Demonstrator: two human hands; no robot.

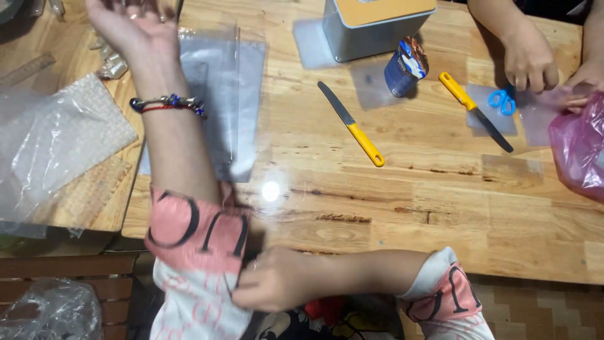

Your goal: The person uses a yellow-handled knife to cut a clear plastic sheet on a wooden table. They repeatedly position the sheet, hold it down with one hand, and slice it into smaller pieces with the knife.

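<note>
right hand (277, 280): nearest the camera, low in frame, crossed over to the left forearm; fingers pinched together on the pink sleeve (195, 230), at its cuff edge.
sleeve: on the left forearm, just below the desk (440, 208) edge; soft thin printed cloth, light, likely bunches and slides easily; best taken at the cuff hem.
left hand (135, 25): stretched far forward over the desk, palm up, fingers partly cut off by the frame top, seem apart, holding nothing; beaded bracelet (168, 104) on wrist.
under the arm: clear plastic bags (236, 94) lying flat.
left side: bubble wrap (56, 145) on a woven mat.
middle: two yellow-handled knives (352, 124) (475, 111), tipped blue cup (406, 66), grey tin (371, 25).
far right: another person's hands (531, 60), blue scissors (502, 101), pink bag (579, 148).
</note>
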